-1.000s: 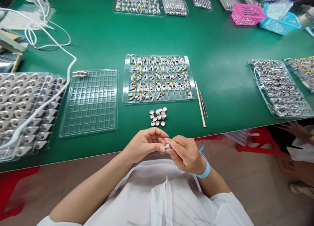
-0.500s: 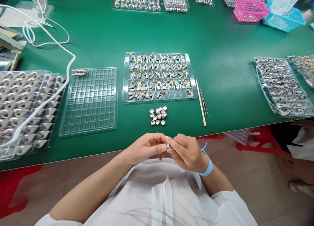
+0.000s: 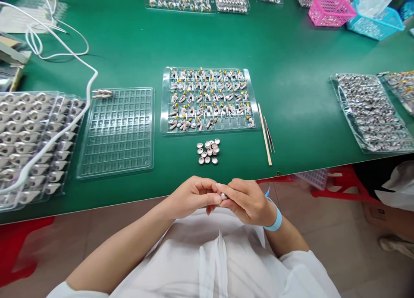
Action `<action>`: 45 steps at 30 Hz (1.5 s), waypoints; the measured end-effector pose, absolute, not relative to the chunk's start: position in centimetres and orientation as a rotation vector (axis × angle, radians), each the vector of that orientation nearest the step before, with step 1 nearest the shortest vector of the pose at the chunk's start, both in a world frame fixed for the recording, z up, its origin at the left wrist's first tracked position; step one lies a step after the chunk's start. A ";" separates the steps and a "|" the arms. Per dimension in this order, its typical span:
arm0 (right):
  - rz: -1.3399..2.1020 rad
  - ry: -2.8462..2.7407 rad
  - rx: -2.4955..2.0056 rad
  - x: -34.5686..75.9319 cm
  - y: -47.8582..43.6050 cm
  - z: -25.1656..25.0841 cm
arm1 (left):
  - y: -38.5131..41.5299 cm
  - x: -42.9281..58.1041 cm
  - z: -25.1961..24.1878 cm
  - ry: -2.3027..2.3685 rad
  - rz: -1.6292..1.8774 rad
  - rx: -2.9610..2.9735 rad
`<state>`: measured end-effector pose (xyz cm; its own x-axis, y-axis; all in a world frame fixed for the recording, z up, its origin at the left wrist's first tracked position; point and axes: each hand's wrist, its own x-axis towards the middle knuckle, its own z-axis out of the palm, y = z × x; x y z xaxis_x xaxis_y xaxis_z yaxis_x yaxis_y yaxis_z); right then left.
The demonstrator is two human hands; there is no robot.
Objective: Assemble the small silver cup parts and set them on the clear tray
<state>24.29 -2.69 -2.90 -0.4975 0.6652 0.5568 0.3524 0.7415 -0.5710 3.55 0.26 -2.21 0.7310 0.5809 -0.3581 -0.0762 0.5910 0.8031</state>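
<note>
Just off the table's front edge, my left hand and my right hand meet, fingertips pinched together on a small silvery metal part. Most of that part is covered by my fingers. Ahead of them on the green table lies a loose group of small round metal caps. Behind the caps is a clear plastic tray holding rows of curved, light grey pieces with yellow tabs; several pockets in its front row are bare. A blue band circles my right wrist.
A wooden stick and tweezers lie right of the tray. On the left are another clear tray, stacked trays of grey parts and a white cable. A filled tray, a pink basket and a blue basket stand right.
The small metal part has turned slightly between my fingertips, showing a smoother silvery side. Both hands stay together in nearly the same place, and the table things have not been moved.
</note>
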 end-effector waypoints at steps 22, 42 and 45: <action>0.252 -2.170 -0.811 23.3 -3.7 -2.7 | -1.3 3.9 -2.5 0.725 0.501 0.607; 0.193 -2.175 -0.763 22.6 -2.4 -3.6 | -0.8 3.8 -2.9 0.757 0.568 0.564; 0.240 -2.153 -0.771 22.4 -2.1 -3.7 | -0.5 3.5 -3.0 0.779 0.551 0.553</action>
